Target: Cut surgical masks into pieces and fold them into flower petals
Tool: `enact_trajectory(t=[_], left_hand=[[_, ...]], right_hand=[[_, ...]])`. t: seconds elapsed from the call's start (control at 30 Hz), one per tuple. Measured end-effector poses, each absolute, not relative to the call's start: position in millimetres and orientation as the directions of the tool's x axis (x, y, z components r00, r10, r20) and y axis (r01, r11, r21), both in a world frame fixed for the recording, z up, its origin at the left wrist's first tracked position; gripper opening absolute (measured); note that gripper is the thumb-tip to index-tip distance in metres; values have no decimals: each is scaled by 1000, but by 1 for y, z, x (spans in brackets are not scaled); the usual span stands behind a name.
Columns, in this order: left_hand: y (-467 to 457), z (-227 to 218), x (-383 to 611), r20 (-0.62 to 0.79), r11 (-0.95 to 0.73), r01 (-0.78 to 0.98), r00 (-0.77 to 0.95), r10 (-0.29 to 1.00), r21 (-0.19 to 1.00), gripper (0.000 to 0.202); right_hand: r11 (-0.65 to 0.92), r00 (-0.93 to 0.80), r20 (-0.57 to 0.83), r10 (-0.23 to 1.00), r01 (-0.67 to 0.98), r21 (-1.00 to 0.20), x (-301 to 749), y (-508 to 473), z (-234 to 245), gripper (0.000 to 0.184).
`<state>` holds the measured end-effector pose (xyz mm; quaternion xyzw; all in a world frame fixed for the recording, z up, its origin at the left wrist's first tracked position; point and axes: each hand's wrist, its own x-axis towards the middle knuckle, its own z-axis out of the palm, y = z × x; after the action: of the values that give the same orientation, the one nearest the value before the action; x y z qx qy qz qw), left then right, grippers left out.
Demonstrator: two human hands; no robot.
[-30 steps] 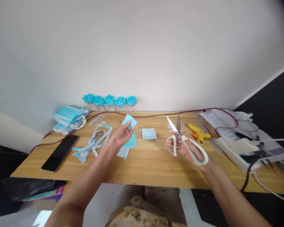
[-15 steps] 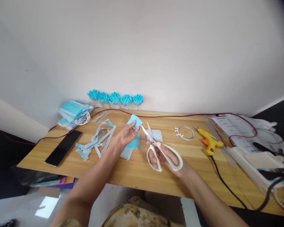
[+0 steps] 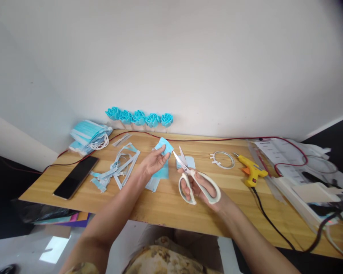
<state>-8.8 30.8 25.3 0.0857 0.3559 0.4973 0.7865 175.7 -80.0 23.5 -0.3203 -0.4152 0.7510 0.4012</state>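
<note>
Pinched in my left hand [image 3: 154,161] is a small blue piece of mask fabric [image 3: 164,145], raised over the wooden table. My right hand [image 3: 198,187] has its fingers through the white handles of a pair of scissors [image 3: 203,186]. The blades are parted and point up and left, one tip close to the fabric's right edge. Below my left hand lies a larger blue mask piece [image 3: 161,173]. A stack of light-blue cut pieces [image 3: 190,162] rests behind the scissors, partly hidden by the blades.
Cut mask strips [image 3: 117,167] and a phone [image 3: 76,178] lie left, near a pile of masks [image 3: 87,133]. Several blue flowers [image 3: 138,118] stand along the wall. On the right are a tape roll [image 3: 224,160], a yellow glue gun [image 3: 252,170] and a power strip [image 3: 295,201].
The fabric and the scissors have shifted very slightly in my hands. The scissors stay parted beside the fabric, and both grips are the same.
</note>
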Motion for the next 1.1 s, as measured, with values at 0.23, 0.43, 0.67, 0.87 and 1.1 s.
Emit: enact_trajectory(t=[0.23,0.43,0.67,0.87,1.1], left_hand=[[29,27,-8,-430,485,-688,270,861,539,21],[28,19,-10,-282,425,-627,320,905,653,15],[25,14,-10,-150,351,-554,375,915,755,35],[30,16,-14,-132,272,-581,273,953,767,23],[35,15,-20,-107,191,-567,178,978,801,27]], right_hand=[[-326,-466,-146,873,-333,-885,176,-79,22,53],[-321,-497,-108,861,-367,-873,174,-72,16,46],[-281,-545,-23,838,-394,-875,171,-55,11,48],[-278,-526,-6,850,-439,-854,163,-39,9,46],[-307,-514,2,858,-516,-800,150,-29,2,54]])
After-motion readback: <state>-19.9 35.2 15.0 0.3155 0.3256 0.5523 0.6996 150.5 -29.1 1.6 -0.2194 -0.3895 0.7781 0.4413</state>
